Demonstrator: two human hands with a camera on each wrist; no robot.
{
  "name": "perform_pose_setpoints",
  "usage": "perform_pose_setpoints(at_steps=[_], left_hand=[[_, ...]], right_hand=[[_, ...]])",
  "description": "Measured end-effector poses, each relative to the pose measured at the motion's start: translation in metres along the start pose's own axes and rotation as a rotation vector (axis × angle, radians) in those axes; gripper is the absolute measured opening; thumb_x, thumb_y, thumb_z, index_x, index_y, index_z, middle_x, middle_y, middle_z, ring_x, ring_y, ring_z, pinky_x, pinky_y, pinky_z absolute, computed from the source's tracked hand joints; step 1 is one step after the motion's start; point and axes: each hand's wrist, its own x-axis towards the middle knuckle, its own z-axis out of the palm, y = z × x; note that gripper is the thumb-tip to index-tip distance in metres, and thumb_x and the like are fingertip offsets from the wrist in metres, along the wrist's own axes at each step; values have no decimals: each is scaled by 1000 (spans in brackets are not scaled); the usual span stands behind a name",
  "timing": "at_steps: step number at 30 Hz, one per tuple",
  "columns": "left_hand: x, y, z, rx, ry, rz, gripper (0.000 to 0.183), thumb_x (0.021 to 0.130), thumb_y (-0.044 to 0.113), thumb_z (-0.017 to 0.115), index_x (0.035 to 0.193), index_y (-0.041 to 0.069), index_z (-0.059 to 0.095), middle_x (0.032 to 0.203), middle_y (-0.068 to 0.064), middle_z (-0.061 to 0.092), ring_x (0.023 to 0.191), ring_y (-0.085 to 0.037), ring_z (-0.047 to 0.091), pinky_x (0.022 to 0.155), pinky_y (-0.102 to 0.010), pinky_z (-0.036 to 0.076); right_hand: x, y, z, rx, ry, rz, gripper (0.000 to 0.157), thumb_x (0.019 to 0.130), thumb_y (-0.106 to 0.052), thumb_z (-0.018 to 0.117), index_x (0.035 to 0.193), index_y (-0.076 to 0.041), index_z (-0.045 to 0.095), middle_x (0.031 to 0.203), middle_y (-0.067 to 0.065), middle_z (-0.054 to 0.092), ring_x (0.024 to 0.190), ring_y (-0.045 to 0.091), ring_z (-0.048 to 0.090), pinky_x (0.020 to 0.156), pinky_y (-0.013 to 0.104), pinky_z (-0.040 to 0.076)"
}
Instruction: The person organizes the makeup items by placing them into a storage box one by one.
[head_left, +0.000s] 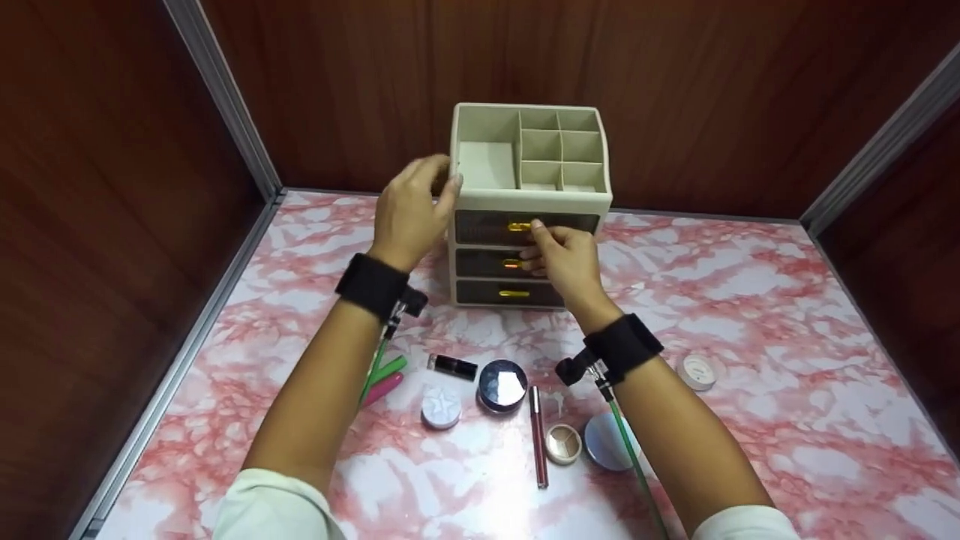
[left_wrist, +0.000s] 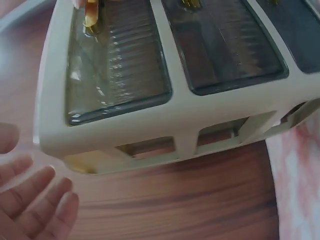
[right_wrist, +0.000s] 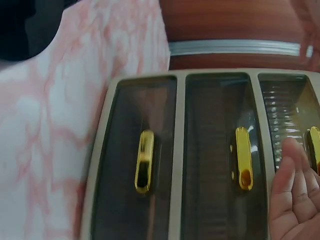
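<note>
A cream cosmetics organizer (head_left: 534, 201) stands at the back, with three dark see-through drawers under a divided open top. My right hand (head_left: 571, 262) pinches the right end of the gold handle (head_left: 517, 226) on the top drawer (head_left: 480, 227), thumb above and fingers below. In the right wrist view, its fingers (right_wrist: 295, 185) lie beside that handle, while the two lower drawers' handles are uncovered. Beside the organizer's upper left wall is my left hand (head_left: 409, 214). The left wrist view shows its relaxed fingers (left_wrist: 37, 195) spread next to the top corner, holding nothing.
Makeup lies on the pink-marbled table (head_left: 757, 300): a black tube (head_left: 452, 367), dark round compact (head_left: 502, 386), white star-topped case (head_left: 441, 407), red lip gloss tube (head_left: 538, 439), small three-shade pot (head_left: 563, 444) and green tube (head_left: 390, 367). Wooden panels (head_left: 337, 97) enclose it.
</note>
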Motion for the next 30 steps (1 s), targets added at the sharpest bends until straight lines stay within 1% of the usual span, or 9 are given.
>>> perform_pose_setpoints(at_steps=[2, 5, 7, 12, 16, 20, 22, 25, 30], left_hand=[[3, -4, 5, -33, -30, -115, 41, 87, 44, 51, 108, 10, 62, 95, 1, 64, 85, -15, 59, 74, -30, 45], [5, -7, 10, -99, -51, -252, 43, 86, 49, 49, 102, 12, 65, 82, 3, 65, 73, -13, 59, 66, -29, 44], [6, -9, 12, -150, -50, -322, 40, 85, 49, 51, 95, 15, 69, 77, 4, 64, 69, -11, 57, 64, -29, 43], [9, -10, 10, -222, -52, -433, 30, 81, 46, 58, 82, 20, 72, 74, 8, 64, 65, -9, 56, 60, -27, 42], [15, -11, 10, -359, -107, -491, 34, 79, 47, 61, 83, 14, 72, 70, 3, 64, 64, -17, 59, 57, -26, 44], [18, -12, 12, -484, -156, -512, 37, 79, 45, 63, 85, 9, 70, 71, -1, 63, 69, -27, 60, 55, -26, 47], [18, -14, 11, -521, -170, -520, 37, 79, 43, 64, 85, 7, 70, 73, -2, 63, 69, -28, 60, 56, -26, 48], [16, -17, 11, -571, -198, -542, 38, 79, 41, 65, 87, 5, 68, 76, -4, 63, 67, -23, 60, 57, -27, 49], [14, -20, 11, -656, -244, -577, 41, 77, 41, 66, 89, 2, 66, 80, -8, 62, 68, -19, 60, 62, -32, 51]], right_hand=[[0, 1, 3, 75, 4, 47, 46, 85, -38, 57, 91, 7, 63, 70, 18, 63, 56, 26, 62, 51, 33, 51], [-1, 2, 8, 168, 8, 95, 46, 85, -37, 58, 93, 8, 62, 69, 17, 63, 54, 24, 61, 49, 31, 50], [-2, 2, 11, 202, 11, 106, 45, 86, -36, 58, 94, 8, 61, 67, 15, 63, 52, 22, 61, 47, 30, 49], [-4, 1, 15, 252, 34, 101, 43, 87, -32, 57, 97, 9, 60, 65, 14, 62, 49, 21, 59, 47, 31, 48], [-3, -1, 14, 242, 71, 74, 41, 88, -31, 56, 96, 9, 59, 65, 14, 62, 48, 20, 58, 47, 31, 49], [-3, -1, 12, 233, 90, 63, 42, 88, -30, 57, 95, 11, 59, 64, 13, 61, 47, 18, 57, 45, 28, 48], [-4, -1, 12, 242, 86, 74, 42, 87, -30, 58, 95, 12, 58, 64, 13, 61, 47, 18, 56, 45, 27, 47], [-9, -1, 13, 275, 72, 100, 43, 86, -29, 59, 96, 13, 57, 63, 12, 60, 46, 17, 56, 44, 26, 47], [-22, -2, 11, 325, 57, 112, 43, 87, -25, 59, 95, 16, 55, 60, 11, 59, 44, 17, 55, 42, 26, 45]])
